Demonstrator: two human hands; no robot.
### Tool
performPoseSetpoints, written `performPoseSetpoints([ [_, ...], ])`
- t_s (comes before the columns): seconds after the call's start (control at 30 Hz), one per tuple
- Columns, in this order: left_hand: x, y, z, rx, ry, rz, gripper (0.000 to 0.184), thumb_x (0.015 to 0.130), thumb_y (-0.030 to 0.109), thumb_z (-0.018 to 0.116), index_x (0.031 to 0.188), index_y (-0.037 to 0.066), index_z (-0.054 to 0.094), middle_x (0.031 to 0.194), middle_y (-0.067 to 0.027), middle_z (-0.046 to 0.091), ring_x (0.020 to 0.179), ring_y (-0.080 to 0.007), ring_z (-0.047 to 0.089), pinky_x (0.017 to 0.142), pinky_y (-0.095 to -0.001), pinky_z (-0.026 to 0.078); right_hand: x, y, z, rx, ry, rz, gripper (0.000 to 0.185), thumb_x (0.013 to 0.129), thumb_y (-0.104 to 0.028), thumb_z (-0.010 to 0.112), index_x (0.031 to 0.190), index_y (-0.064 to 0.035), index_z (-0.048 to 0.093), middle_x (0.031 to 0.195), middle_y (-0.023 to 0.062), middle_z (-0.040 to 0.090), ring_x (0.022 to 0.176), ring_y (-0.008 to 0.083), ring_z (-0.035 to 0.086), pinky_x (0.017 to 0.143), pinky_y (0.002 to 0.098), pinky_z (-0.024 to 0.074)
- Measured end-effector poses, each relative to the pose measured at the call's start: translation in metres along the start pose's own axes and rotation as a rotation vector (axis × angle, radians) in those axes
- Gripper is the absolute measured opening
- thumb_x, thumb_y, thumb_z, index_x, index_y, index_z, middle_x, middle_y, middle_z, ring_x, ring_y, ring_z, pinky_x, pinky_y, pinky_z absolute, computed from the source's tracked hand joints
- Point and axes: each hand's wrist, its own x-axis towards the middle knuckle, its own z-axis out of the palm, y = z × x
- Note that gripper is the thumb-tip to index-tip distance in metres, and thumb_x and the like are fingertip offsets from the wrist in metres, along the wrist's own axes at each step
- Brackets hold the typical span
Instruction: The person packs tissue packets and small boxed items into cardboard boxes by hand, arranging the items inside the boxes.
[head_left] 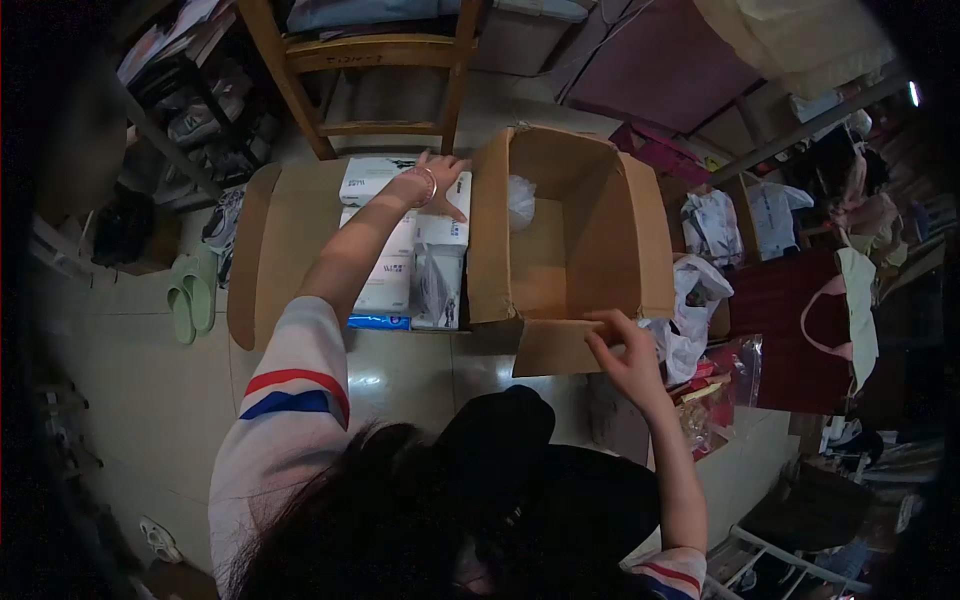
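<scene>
My left hand (437, 188), wearing a bracelet, reaches over the white tissue packs (385, 275) that fill part of an opened carton on the left. Its fingers and thumb are spread across the upper right pack (445, 226), touching it. My right hand (630, 358) is at the near right corner of the upright cardboard box (490, 240). The thumb and curled forefinger stand apart in front of the near flap (555, 350); whether they touch it I cannot tell. Inside that box, a translucent white plastic bundle (521, 202) lies against the left wall.
A brown cardboard flap (285, 250) spreads left of the packs, and a blue packet (380, 321) lies along their near edge. A wooden chair (370, 55) stands behind. Green slippers (190, 300) are on the tiled floor. Plastic bags (690, 310) crowd the box's right side.
</scene>
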Motion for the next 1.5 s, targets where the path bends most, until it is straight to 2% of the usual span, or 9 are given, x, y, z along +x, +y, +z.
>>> performPoseSetpoints([
  [0.2,-0.043,-0.003,0.005,-0.812,0.699,-0.231,0.041,0.075,0.034,0.063,0.107,0.010,0.053,0.104,-0.0074,0.058,0.101,-0.0218,0.053,0.087,-0.0385,0.038,0.153,-0.027,0.083,-0.491,-0.100,-0.501,0.046,0.068,-0.020,0.068,0.109,-0.0077,0.051,0.101,0.0163,0.053,0.100,0.0319,0.050,0.083,0.0388,0.0409],
  [0.3,-0.123,0.008,0.009,-1.182,0.857,-0.376,0.024,0.082,0.019,0.059,0.102,0.006,0.055,0.090,-0.0053,0.061,0.089,-0.0126,0.056,0.076,-0.0296,0.044,0.233,0.004,0.150,-0.473,-0.152,-0.410,0.056,0.066,-0.029,0.070,0.112,-0.0043,0.048,0.105,0.0187,0.052,0.102,0.0356,0.048,0.086,0.0410,0.0398],
  [0.4,-0.180,0.019,0.027,-1.394,1.007,-0.562,0.021,0.084,0.020,0.055,0.099,0.005,0.056,0.089,-0.0053,0.061,0.088,-0.0125,0.056,0.076,-0.0282,0.043,0.267,0.009,0.193,0.181,0.138,0.447,0.089,0.061,-0.036,0.075,0.124,0.0041,0.027,0.120,0.0270,0.039,0.111,0.0348,0.043,0.089,0.0471,0.0372],
  [0.63,-0.098,0.016,0.049,-1.183,0.263,-0.591,0.048,0.088,0.034,0.044,0.124,0.002,0.040,0.105,-0.0146,0.057,0.096,-0.0237,0.055,0.085,-0.0290,0.040,0.252,-0.006,0.228,-0.141,0.021,0.642,0.118,0.051,-0.047,0.077,0.136,-0.0090,0.005,0.123,0.0267,0.036,0.110,0.0347,0.044,0.088,0.0458,0.0389],
  [1.0,-0.081,0.065,-0.044,-1.618,0.231,-0.501,0.057,0.084,0.046,0.046,0.124,0.005,0.038,0.098,-0.0124,0.058,0.093,-0.0204,0.054,0.082,-0.0297,0.040,0.247,-0.012,0.154,-0.078,0.222,0.358,0.082,0.061,-0.044,0.070,0.121,0.0035,0.040,0.096,0.0227,0.059,0.092,0.0328,0.058,0.077,0.0399,0.0469],
  [1.07,-0.058,0.052,-0.008,-1.217,0.364,-0.609,0.059,0.079,0.046,0.054,0.118,0.002,0.043,0.102,-0.0140,0.058,0.097,-0.0250,0.054,0.082,-0.0318,0.041,0.276,0.032,0.167,0.108,-0.184,0.433,0.063,0.063,-0.044,0.068,0.105,0.0022,0.057,0.102,0.0217,0.058,0.097,0.0325,0.057,0.080,0.0382,0.0457],
  [1.13,-0.054,0.030,0.013,-0.782,0.418,-0.687,0.058,0.077,0.046,0.052,0.112,-0.001,0.050,0.108,-0.0213,0.055,0.099,-0.0326,0.053,0.083,-0.0363,0.043,0.268,0.027,0.174,0.112,-0.056,0.378,0.051,0.063,-0.042,0.066,0.093,-0.0001,0.063,0.106,0.0198,0.058,0.100,0.0321,0.056,0.082,0.0364,0.0446],
  [1.23,-0.053,0.015,0.027,-0.717,-0.038,-0.738,0.059,0.077,0.045,0.051,0.114,-0.001,0.049,0.111,-0.0221,0.053,0.100,-0.0343,0.053,0.085,-0.0372,0.042,0.260,0.035,0.185,0.191,-0.058,0.404,0.048,0.063,-0.035,0.063,0.096,0.0002,0.062,0.103,0.0201,0.059,0.098,0.0324,0.056,0.082,0.0359,0.0446],
  [1.5,-0.054,0.024,0.030,-1.188,-0.124,-0.866,0.060,0.077,0.042,0.054,0.114,-0.005,0.046,0.104,-0.0185,0.057,0.089,-0.0259,0.059,0.073,-0.0343,0.046,0.236,0.021,0.198,0.264,-0.051,0.544,0.067,0.059,-0.029,0.067,0.116,-0.0009,0.045,0.118,0.0252,0.043,0.111,0.0379,0.040,0.092,0.0378,0.0368],
])
